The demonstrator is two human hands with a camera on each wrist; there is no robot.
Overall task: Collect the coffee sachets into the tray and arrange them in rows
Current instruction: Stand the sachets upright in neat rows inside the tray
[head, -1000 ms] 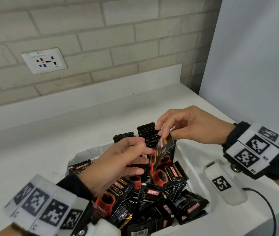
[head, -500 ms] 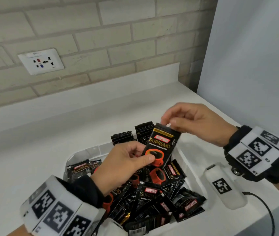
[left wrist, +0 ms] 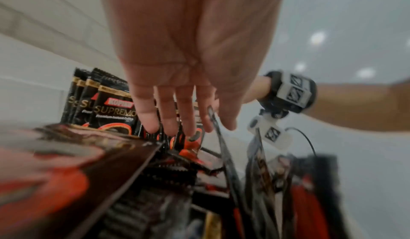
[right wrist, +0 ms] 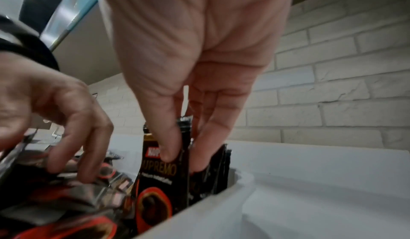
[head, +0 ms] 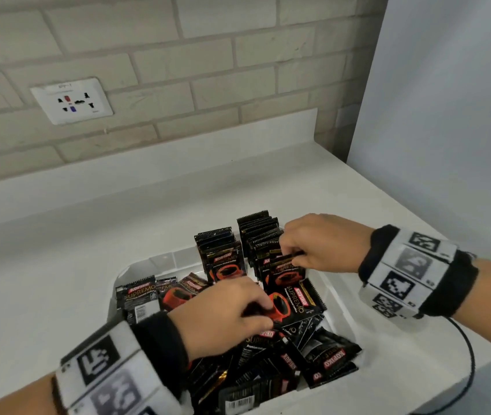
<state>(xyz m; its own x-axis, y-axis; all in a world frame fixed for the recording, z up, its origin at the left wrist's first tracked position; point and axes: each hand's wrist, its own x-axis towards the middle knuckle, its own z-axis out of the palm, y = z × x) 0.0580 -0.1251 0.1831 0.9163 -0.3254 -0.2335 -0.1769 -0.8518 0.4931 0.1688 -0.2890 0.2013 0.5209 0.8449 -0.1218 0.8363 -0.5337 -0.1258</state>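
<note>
In the white tray (head: 160,260) on the pale surface (head: 58,250), a heap of black coffee sachets, loose sachets (head: 313,354) lying every way across the near and middle part. At the far end, two rows standing on edge: the left row (head: 217,244) (left wrist: 111,106), printed fronts facing the near side, and the right row (head: 257,232) just beside it, close to the tray's right wall. At the near end of the right row, an upright sachet (head: 286,272) (right wrist: 159,181), pinched at its top edge by the right hand (head: 319,244) (right wrist: 199,67), thumb on the printed front, fingers (right wrist: 206,137) behind, its lower part down among the others. Over the middle of the heap, the left hand (head: 223,316) (left wrist: 188,50), fingers bent downward with tips on a flat sachet showing a red cup; hard to tell whether gripping it or only touching. Around both wrists, black bands with square black-and-white markers. On the brick wall behind, a white socket plate (head: 72,100). Below the right wrist, a thin black cable (head: 472,369) curving over the surface's near edge.
</note>
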